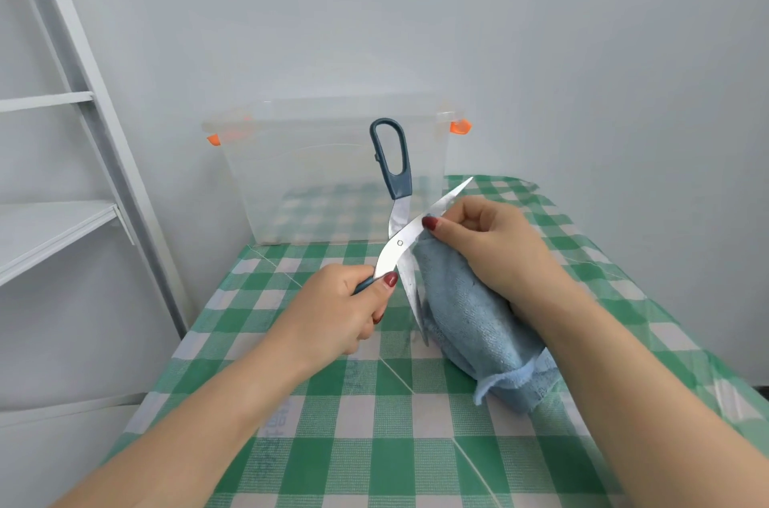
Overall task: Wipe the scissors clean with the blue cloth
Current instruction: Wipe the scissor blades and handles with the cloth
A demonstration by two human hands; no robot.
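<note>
The scissors [400,243] are held up over the table with their blades spread wide apart. One dark teal handle loop points up and away. My left hand [337,308] grips the other handle, which is mostly hidden in my fist. One blade points up to the right, the other points down toward the tablecloth. The blue cloth [478,320] hangs bunched under my right hand [487,245], which pinches it against the upper right blade near the pivot, thumb on the metal.
A clear plastic storage box [324,174] with orange latches stands at the table's far end against the wall. The table [333,424] has a green and white checked cover. A white shelf frame [83,158] stands to the left.
</note>
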